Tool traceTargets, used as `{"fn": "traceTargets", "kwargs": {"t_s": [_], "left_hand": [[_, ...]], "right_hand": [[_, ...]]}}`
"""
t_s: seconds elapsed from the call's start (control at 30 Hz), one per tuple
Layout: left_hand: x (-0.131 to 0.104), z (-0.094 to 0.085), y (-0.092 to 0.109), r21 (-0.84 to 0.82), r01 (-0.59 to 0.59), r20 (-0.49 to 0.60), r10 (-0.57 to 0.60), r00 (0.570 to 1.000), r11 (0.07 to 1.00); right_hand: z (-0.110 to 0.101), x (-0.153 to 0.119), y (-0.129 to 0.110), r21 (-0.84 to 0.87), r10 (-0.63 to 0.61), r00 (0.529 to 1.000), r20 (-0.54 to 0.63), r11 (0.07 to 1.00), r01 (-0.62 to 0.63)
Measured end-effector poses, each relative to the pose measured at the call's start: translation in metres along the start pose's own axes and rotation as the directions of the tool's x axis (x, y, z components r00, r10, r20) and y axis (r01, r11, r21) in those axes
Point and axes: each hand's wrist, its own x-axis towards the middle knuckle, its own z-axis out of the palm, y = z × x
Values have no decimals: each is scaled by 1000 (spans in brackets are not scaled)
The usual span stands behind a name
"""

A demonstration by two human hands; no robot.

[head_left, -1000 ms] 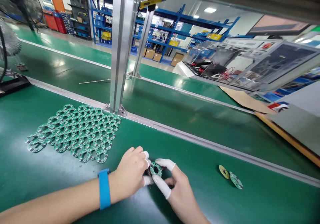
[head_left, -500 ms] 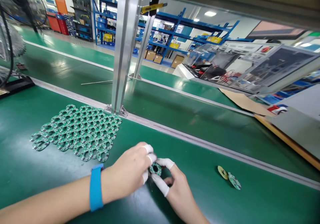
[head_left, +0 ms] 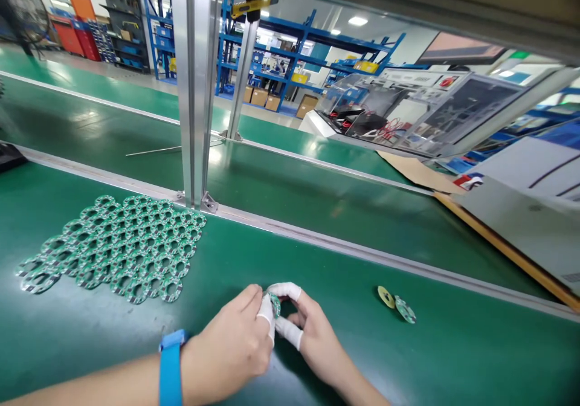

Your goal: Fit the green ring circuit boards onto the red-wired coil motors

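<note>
My left hand, with white finger covers and a blue wristband, is closed on the edge of a small round green circuit board. From the other side, my right hand pinches the same board between its covered thumb and finger. The board is tilted on edge and partly hidden by my left fingers. At the left, many ring-shaped green boards lie in rows on the green table. Right of my hands, a yellowish disc touches a round green board.
An upright metal post stands behind the boards, on a metal rail crossing the table. A thin rod lies beyond it. At the back right are a machine and cardboard.
The view has shifted, so the background and boards appear further left. My left hand has turned over the board, hiding more of it, and the board now shows more edge-on.
</note>
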Motion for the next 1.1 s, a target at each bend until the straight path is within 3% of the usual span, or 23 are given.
{"fn": "traceTargets", "kwargs": {"t_s": [0.13, 0.27, 0.33, 0.43, 0.5, 0.57, 0.63, 0.67, 0.73, 0.87, 1.1], "left_hand": [[5, -3, 8, 124, -32, -47, 38, 998, 992], [9, -4, 14, 152, -44, -33, 50, 998, 987], [11, -4, 12, 113, -20, -4, 21, 1000, 993], [13, -11, -3, -89, 83, 92, -75, 993, 993], [15, -18, -22, -279, 242, 168, -201, 965, 929], [17, -24, -41, -439, 424, 215, -365, 906, 793], [16, -26, -54, -559, 530, 263, -469, 843, 638], [16, -25, -58, -600, 553, 298, -480, 825, 578], [15, -21, -59, -651, 547, 354, -428, 832, 525], [14, -9, -46, -647, 489, 368, -321, 872, 586], [9, 9, -35, -526, 510, 383, -346, 856, 680]], "right_hand": [[0, 1, -2, 8, 17, 1000, -25, 1000, -17], [-11, 5, -7, 60, 33, 993, 111, 997, -40], [-18, 8, -7, 149, 60, 985, 164, 985, -85], [-21, 13, -3, 313, 145, 986, 80, 936, -163], [-20, 14, -1, 387, 199, 980, 7, 903, -186], [-17, 14, -1, 428, 217, 976, -16, 884, -190], [-13, 13, -2, 452, 217, 976, 9, 870, -198], [-11, 13, -3, 457, 219, 975, 31, 865, -208], [-8, 12, -3, 455, 225, 972, 69, 860, -231], [-5, 11, -4, 434, 249, 964, 89, 862, -262], [-1, 15, -10, 414, 359, 924, 130, 827, -380]]}}
